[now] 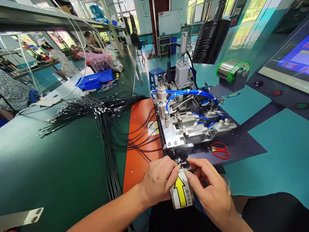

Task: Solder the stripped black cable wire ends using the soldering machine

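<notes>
My left hand (160,177) is closed at the near end of the machine (177,137), thumb and forefinger pinched on the end of a black cable with thin coloured wires (183,163). Just right of those wires, my right hand (210,187) has its thumb and forefinger apart, with nothing visible between them. Below both hands lies a metal part with a yellow arrow label (181,191). Several black cables (142,143) run across the orange plate (137,164) to the machine's front edge.
A large bundle of black cables (109,154) lies on the green table (72,161). Red-handled scissors (220,150) rest right of the machine. Further off are a blue tray (96,80), a solder spool (228,70), a control screen (295,58) and people at benches.
</notes>
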The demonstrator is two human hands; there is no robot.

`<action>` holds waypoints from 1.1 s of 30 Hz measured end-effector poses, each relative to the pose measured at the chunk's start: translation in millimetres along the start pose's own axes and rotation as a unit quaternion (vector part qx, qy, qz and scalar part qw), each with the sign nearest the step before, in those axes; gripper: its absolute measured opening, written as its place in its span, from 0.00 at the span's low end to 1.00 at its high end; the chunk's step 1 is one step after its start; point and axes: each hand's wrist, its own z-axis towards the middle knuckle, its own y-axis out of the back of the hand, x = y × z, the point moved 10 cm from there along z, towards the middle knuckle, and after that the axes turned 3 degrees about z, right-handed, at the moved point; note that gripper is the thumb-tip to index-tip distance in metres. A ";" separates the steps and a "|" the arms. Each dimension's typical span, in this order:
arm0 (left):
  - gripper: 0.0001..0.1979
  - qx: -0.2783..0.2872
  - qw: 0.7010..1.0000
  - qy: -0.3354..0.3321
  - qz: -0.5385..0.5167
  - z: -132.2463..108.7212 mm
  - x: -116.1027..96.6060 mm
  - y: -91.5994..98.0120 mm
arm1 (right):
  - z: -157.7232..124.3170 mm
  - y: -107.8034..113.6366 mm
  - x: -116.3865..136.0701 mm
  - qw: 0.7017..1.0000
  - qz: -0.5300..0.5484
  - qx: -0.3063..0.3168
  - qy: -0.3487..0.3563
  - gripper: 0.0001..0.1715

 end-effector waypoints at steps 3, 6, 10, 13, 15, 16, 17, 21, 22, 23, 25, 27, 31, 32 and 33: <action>0.08 -0.001 1.000 0.000 -0.003 -0.3 -0.3 0.1 | 0.9 -0.5 -2.2 1.000 0.009 0.005 -0.013 0.14; 0.08 -0.001 1.000 0.000 -0.004 -0.2 -0.7 0.5 | 1.1 -2.7 -2.0 0.999 0.020 0.017 -0.027 0.13; 0.08 0.000 1.000 0.001 -0.005 0.0 -0.6 0.4 | 0.4 -4.8 -1.0 0.999 0.035 0.023 -0.034 0.12; 0.07 -0.003 1.000 0.004 -0.006 -0.1 -0.2 0.8 | -1.5 -5.1 -1.8 0.998 0.041 0.023 -0.036 0.12; 0.08 -0.005 1.000 0.004 -0.005 -0.2 -0.4 1.1 | -2.9 -5.3 -2.6 0.998 0.046 0.024 -0.036 0.12; 0.08 -0.005 1.000 0.003 -0.004 -0.3 -0.4 0.9 | -3.5 -5.3 -2.6 0.998 0.048 0.023 -0.035 0.12; 0.08 -0.004 1.000 0.002 -0.002 -0.4 -0.5 0.7 | -3.8 -5.0 -2.3 0.998 0.049 0.022 -0.032 0.12; 0.08 -0.001 1.000 -0.003 0.011 -0.8 -0.9 -0.5 | -2.2 -3.0 4.1 0.999 0.038 0.016 -0.007 0.11; 0.08 0.000 1.000 -0.004 0.013 -1.0 -0.9 -0.8 | -1.5 -2.1 7.2 0.999 0.030 0.014 0.005 0.11; 0.08 0.002 1.000 -0.003 0.014 -1.0 -0.7 -1.3 | -0.9 -1.3 11.0 1.000 0.020 0.012 0.020 0.11; 0.09 0.005 1.000 -0.002 0.015 -1.1 -0.4 -2.0 | -1.0 0.0 20.4 0.998 -0.002 0.008 0.058 0.11; 0.09 0.005 1.000 0.000 0.019 -1.1 -0.2 -1.9 | -3.4 -0.7 29.7 0.995 -0.025 0.009 0.098 0.13; 0.10 0.004 1.000 0.001 0.024 -0.6 -0.5 -1.7 | -9.7 -7.7 37.9 0.987 -0.058 0.036 0.145 0.18; 0.10 0.004 1.000 0.000 0.024 -0.4 -0.6 -1.7 | -9.6 -6.9 36.6 0.987 -0.061 0.033 0.143 0.18; 0.10 0.003 1.000 -0.001 0.024 -0.3 -0.7 -1.6 | -8.3 -4.2 34.0 0.989 -0.062 0.022 0.134 0.17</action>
